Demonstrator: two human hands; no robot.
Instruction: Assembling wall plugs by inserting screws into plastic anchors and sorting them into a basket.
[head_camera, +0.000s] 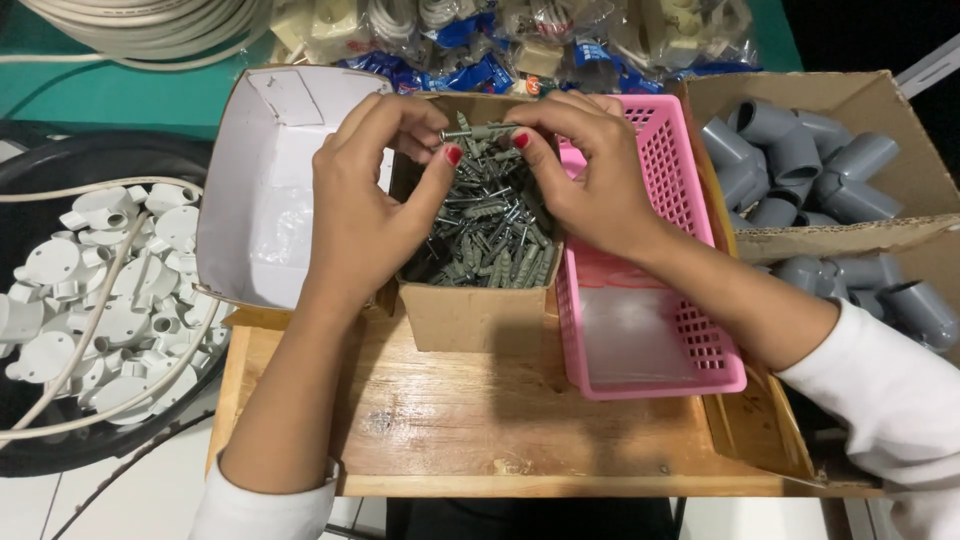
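Fingertips (447, 150) of the left hand (365, 205) and right hand (590, 180) were pinched on a screw with grey wall plug (478, 131), held above the cardboard box (470, 315); mid-assembly was judged, steady alignment being needed.

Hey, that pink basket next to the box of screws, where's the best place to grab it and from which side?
Probably the near short rim of the pink basket, coming from above on the side nearest the person. It sits upright and looks empty, its near end is uncovered, while the right hand lies over the far end and the box of screws touches its left wall.
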